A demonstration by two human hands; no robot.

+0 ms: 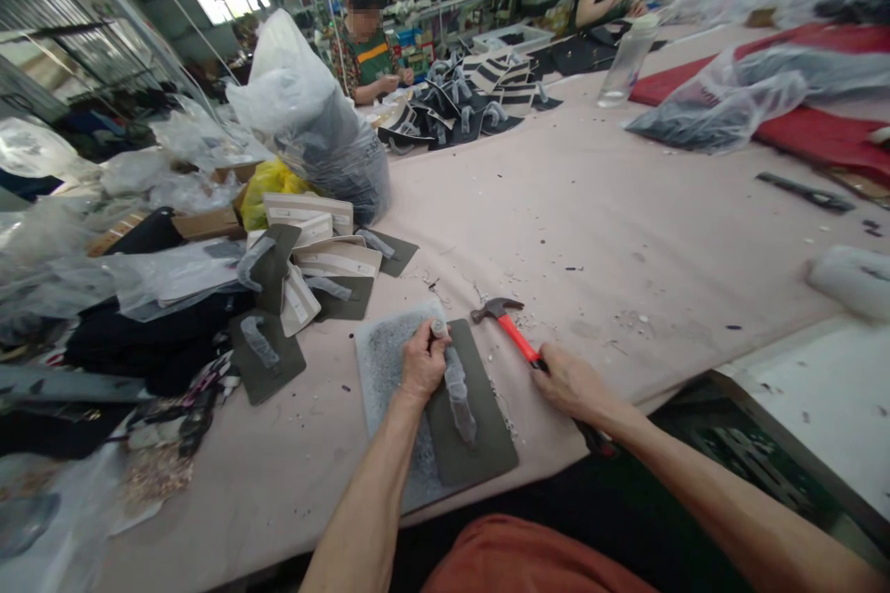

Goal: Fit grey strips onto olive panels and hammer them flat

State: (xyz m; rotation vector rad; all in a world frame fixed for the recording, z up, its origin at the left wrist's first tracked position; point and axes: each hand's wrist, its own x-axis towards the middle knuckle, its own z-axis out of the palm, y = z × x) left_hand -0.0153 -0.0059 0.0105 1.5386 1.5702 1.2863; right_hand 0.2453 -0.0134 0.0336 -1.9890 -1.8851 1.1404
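My left hand is closed around a short punch-like rod, whose pale round top shows above the fist; its lower end is hidden. The fist sits at the upper left edge of a dark olive panel. A strap or handle wrapped in clear plastic runs along that panel. Beneath lies a speckled grey stone slab. To the right, my right hand grips a claw hammer by its red and black handle. The hammer's head is just above or on the cloth, apart from the panel.
Similar panels lie in a loose pile at left, beside stuffed plastic bags. More dark pieces are heaped at the back, near a seated person. A bottle and a black cutter-like tool are at right.
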